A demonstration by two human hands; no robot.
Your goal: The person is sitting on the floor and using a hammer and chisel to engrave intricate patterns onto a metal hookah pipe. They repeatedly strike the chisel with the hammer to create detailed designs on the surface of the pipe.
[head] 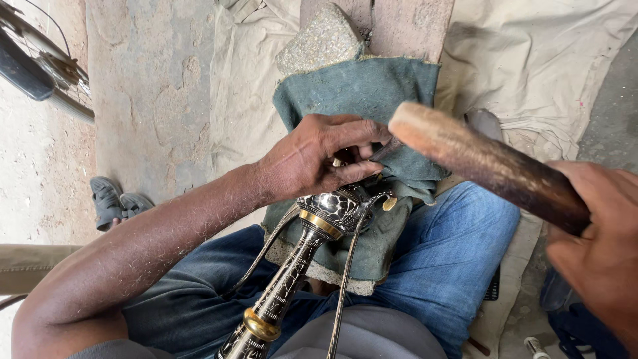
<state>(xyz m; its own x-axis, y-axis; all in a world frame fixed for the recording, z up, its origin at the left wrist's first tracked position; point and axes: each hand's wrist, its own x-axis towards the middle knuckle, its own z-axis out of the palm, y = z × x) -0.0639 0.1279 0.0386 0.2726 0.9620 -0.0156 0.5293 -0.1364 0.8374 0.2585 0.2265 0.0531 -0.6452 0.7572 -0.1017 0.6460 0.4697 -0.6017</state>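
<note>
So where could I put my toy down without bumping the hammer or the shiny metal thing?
The bare concrete floor left of the beige sheet, above the sandals, is free. So is the sheet's stretch at the upper right. It is crowded in the middle: the left hand pins a small tool on the engraved metal vessel over the green cloth, and the right hand holds a wooden handle.
</note>
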